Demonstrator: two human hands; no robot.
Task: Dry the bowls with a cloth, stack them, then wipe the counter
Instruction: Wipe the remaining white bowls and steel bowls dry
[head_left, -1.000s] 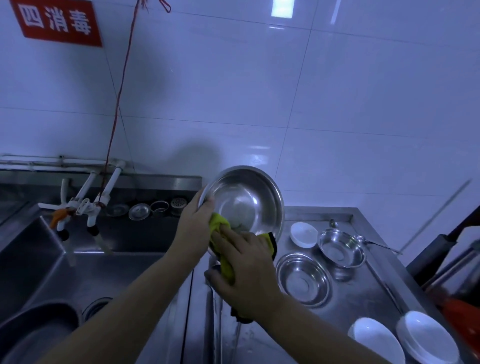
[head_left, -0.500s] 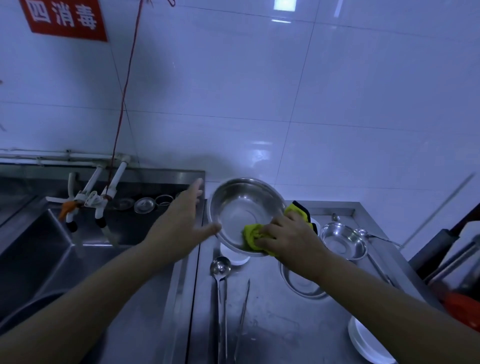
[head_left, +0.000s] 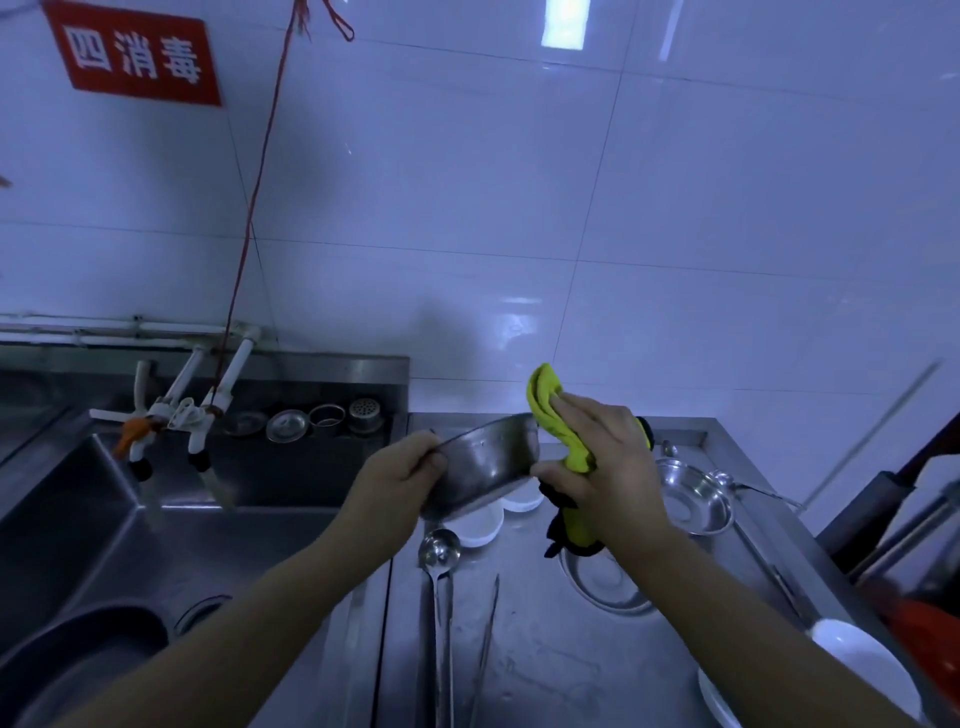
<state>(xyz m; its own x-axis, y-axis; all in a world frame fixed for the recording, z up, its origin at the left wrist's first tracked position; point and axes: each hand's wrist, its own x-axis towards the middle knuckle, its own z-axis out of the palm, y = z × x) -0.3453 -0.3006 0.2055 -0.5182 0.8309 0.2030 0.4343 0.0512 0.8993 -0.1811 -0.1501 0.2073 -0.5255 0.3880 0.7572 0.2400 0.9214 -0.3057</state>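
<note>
My left hand (head_left: 397, 480) grips the left rim of a large steel bowl (head_left: 485, 462), held in the air over the counter and tipped so its outer wall faces me. My right hand (head_left: 605, 467) holds a yellow cloth with black trim (head_left: 550, 410) against the bowl's right rim, fingers over the cloth and thumb under the bowl. On the steel counter (head_left: 545, 665) lie a steel bowl (head_left: 693, 499) at the right, another steel bowl (head_left: 608, 587) partly hidden under my right forearm, and small white dishes (head_left: 480, 525) beneath the held bowl.
A ladle (head_left: 440, 571) and tongs (head_left: 488, 634) lie on the counter near me. White plates (head_left: 857, 670) sit at the right edge. The sink (head_left: 171, 530) with taps (head_left: 202, 415) lies to the left, a dark basin (head_left: 78, 660) in it. Strainers (head_left: 306, 421) line the back ledge.
My left hand, open beside the bowl before, now grips its rim. The bowl has tipped from facing me to showing its outside. My right hand with the cloth has moved up onto the right rim.
</note>
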